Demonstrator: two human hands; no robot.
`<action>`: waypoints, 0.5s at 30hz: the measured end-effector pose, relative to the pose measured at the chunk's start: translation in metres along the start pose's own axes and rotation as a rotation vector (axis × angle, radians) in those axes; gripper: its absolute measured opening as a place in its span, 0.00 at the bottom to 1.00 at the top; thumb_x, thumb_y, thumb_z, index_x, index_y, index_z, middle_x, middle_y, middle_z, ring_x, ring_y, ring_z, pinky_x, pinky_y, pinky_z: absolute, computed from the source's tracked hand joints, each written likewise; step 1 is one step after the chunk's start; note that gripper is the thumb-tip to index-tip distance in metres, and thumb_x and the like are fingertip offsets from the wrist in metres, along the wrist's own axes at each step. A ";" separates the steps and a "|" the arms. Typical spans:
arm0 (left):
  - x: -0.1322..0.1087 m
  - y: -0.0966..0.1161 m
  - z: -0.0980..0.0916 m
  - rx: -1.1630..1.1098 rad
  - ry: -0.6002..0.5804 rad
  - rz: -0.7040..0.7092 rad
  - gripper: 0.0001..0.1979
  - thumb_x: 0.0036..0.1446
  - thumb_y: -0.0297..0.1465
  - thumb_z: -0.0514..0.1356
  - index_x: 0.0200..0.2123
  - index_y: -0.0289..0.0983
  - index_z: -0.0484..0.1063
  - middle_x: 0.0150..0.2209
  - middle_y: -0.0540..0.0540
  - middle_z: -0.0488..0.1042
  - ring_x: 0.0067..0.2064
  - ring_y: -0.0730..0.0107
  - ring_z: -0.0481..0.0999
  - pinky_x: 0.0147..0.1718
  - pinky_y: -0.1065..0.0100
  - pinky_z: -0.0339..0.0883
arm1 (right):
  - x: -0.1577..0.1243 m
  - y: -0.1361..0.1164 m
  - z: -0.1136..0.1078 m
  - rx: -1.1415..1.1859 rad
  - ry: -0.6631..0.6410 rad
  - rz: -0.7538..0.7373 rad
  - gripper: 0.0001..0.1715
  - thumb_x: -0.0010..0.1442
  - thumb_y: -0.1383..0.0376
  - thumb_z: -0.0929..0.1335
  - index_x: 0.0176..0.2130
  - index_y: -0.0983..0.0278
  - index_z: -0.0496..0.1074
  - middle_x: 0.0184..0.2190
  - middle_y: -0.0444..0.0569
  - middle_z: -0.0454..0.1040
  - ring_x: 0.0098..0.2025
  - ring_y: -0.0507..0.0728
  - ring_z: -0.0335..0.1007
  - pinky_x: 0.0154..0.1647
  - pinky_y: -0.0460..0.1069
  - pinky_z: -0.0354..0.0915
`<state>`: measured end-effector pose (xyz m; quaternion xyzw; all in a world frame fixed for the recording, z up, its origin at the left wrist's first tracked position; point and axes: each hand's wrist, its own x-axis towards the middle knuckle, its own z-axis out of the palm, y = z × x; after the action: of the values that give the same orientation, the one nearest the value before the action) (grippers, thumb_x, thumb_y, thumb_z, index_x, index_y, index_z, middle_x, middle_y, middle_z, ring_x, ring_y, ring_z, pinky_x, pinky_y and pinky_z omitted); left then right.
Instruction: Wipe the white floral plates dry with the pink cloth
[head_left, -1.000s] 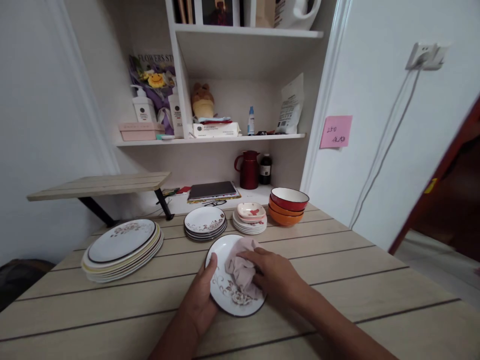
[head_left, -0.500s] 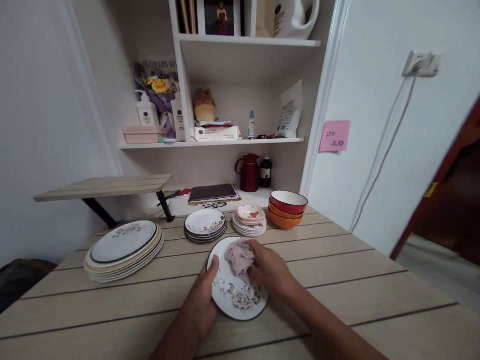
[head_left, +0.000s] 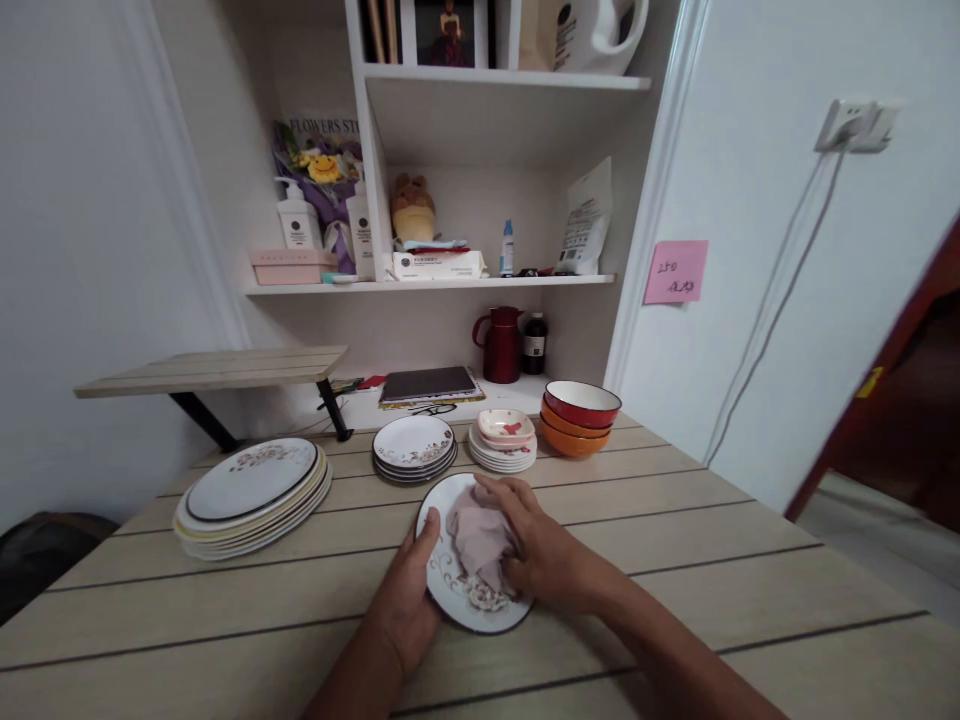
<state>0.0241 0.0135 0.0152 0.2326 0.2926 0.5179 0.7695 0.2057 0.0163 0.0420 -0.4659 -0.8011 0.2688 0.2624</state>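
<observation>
My left hand [head_left: 411,590] grips the left rim of a white plate [head_left: 442,548] with a dark edge and brown flowers, thumb on its upper face. The plate is tilted above the wooden table. Crumpled on the plate's face is a pinkish-grey cloth [head_left: 480,538], which my right hand [head_left: 536,545] holds with curled fingers. The cloth covers part of the flower pattern. Just beyond the plate lie a stack of similar dark-rimmed plates [head_left: 412,442] and a stack of small white saucers [head_left: 502,458] topped by a pink square dish [head_left: 507,427].
Larger plates [head_left: 255,480] are stacked at the left, near a raised wooden stand [head_left: 217,368]. Red and orange bowls [head_left: 576,425] are nested at the back right. Behind are a laptop [head_left: 429,384], a red jug [head_left: 501,345], a dark bottle [head_left: 534,343] and white shelves [head_left: 450,286].
My right hand has loosened and spread over the cloth, which is now more unfolded and reaches lower across the plate. My left hand keeps its hold on the rim. The view has shifted slightly.
</observation>
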 end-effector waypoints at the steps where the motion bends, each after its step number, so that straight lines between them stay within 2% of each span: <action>1: 0.000 0.000 0.000 -0.003 -0.007 0.010 0.31 0.55 0.37 0.61 0.61 0.38 0.58 0.51 0.36 0.74 0.49 0.54 0.75 0.51 0.54 0.65 | -0.003 -0.002 -0.004 0.043 -0.052 -0.037 0.54 0.45 0.71 0.69 0.66 0.56 0.44 0.62 0.52 0.47 0.61 0.59 0.54 0.59 0.53 0.56; 3: 0.001 -0.001 -0.002 -0.019 -0.021 0.028 0.31 0.55 0.37 0.61 0.60 0.38 0.59 0.50 0.37 0.75 0.49 0.55 0.75 0.51 0.55 0.65 | -0.006 -0.005 -0.007 0.069 -0.115 -0.061 0.56 0.44 0.62 0.73 0.65 0.58 0.46 0.64 0.53 0.42 0.64 0.62 0.47 0.63 0.55 0.51; 5: 0.002 -0.001 -0.003 -0.039 -0.037 0.027 0.30 0.55 0.36 0.61 0.60 0.38 0.60 0.50 0.37 0.75 0.49 0.54 0.75 0.51 0.55 0.65 | -0.005 -0.004 -0.003 0.038 -0.078 -0.029 0.52 0.44 0.57 0.74 0.63 0.60 0.54 0.64 0.54 0.43 0.64 0.64 0.47 0.63 0.56 0.51; 7: 0.002 0.000 -0.003 -0.049 -0.046 0.014 0.29 0.55 0.37 0.61 0.59 0.38 0.61 0.49 0.37 0.75 0.49 0.53 0.75 0.50 0.54 0.65 | 0.001 0.000 0.006 -0.015 0.030 0.028 0.37 0.49 0.59 0.71 0.57 0.60 0.62 0.60 0.53 0.51 0.59 0.62 0.55 0.60 0.55 0.55; 9: 0.002 0.000 -0.002 -0.051 -0.049 -0.003 0.28 0.55 0.38 0.60 0.59 0.38 0.62 0.50 0.37 0.75 0.49 0.53 0.75 0.50 0.53 0.65 | 0.008 0.003 0.016 -0.049 0.140 0.074 0.24 0.55 0.64 0.67 0.52 0.59 0.66 0.54 0.52 0.58 0.53 0.59 0.62 0.56 0.54 0.59; 13: 0.002 -0.001 0.002 -0.075 -0.106 -0.068 0.30 0.56 0.43 0.57 0.60 0.38 0.60 0.52 0.37 0.73 0.52 0.53 0.73 0.53 0.53 0.62 | 0.021 0.002 0.026 -0.058 0.294 0.059 0.21 0.58 0.67 0.64 0.52 0.58 0.66 0.50 0.50 0.63 0.50 0.57 0.64 0.53 0.51 0.61; 15: 0.002 -0.002 0.003 -0.088 -0.147 -0.111 0.31 0.56 0.47 0.55 0.60 0.38 0.60 0.52 0.37 0.73 0.53 0.54 0.72 0.55 0.54 0.60 | 0.024 -0.004 0.028 -0.066 0.310 0.001 0.19 0.58 0.68 0.63 0.50 0.58 0.67 0.50 0.50 0.64 0.51 0.57 0.63 0.53 0.51 0.60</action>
<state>0.0281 0.0146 0.0158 0.2196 0.2245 0.4685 0.8258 0.1745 0.0307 0.0285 -0.5107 -0.7592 0.1673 0.3672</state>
